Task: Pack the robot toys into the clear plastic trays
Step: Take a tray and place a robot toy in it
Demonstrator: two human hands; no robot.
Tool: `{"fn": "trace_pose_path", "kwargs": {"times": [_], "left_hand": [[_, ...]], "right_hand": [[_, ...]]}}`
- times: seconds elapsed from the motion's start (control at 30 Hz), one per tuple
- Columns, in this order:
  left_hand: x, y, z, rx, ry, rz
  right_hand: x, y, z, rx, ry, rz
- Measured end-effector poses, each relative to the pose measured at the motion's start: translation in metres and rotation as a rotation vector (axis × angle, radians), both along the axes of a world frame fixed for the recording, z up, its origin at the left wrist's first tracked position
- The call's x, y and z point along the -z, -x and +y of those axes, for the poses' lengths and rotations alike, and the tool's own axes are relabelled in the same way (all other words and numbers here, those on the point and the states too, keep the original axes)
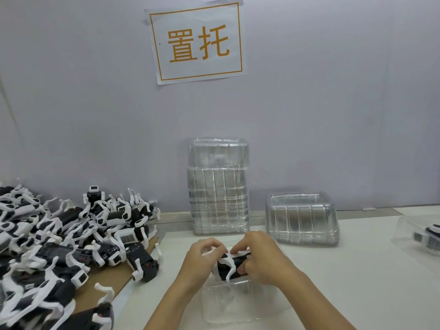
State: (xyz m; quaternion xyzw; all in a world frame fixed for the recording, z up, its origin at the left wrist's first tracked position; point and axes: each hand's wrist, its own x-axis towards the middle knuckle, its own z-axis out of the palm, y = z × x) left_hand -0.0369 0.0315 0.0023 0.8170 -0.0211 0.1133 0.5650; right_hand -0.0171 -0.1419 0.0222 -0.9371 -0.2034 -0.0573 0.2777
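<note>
Early days: your left hand (pixel 203 254) and right hand (pixel 259 256) fingers grip one robot toy (pixel 234 265) over the near tray (pixel 240 303), one packed tray (pixel 419 232) far right, big toy pile (pixel 59 239) left unpacked.

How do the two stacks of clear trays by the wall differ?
The tall stack rises well above the short stack. The tall stack stands behind the hands, the short stack further right. The tall stack's top tray sits loosely, raised above the rest. Both are clear ribbed trays, empty.

Left blocked by heaped robot toys (pixel 59 239); tray stacks (pixel 217 186) stand behind — bare surface (pixel 357 270) open to the right
</note>
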Motion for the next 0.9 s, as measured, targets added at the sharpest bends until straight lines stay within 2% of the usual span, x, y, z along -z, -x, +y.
{"fn": "trace_pose_path", "kwargs": {"times": [0.17, 0.3, 0.43, 0.7, 0.9], "left_hand": [[-0.007, 0.003, -0.001, 0.037, -0.004, 0.052], [-0.005, 0.0, 0.002, 0.042, -0.179, 0.092], [-0.005, -0.001, -0.002, -0.04, -0.304, 0.081], [-0.004, 0.0, -0.005, -0.073, -0.2, 0.11], [-0.005, 0.004, -0.003, -0.07, -0.102, 0.137]], "right_hand": [[0.001, -0.001, 0.0, 0.005, -0.021, 0.001], [0.002, -0.001, 0.001, 0.014, -0.032, 0.012], [0.004, -0.003, 0.002, 0.026, -0.032, 0.014], [0.005, -0.006, -0.002, 0.006, -0.061, 0.0], [-0.009, -0.01, -0.019, -0.015, -0.174, 0.007]]}}
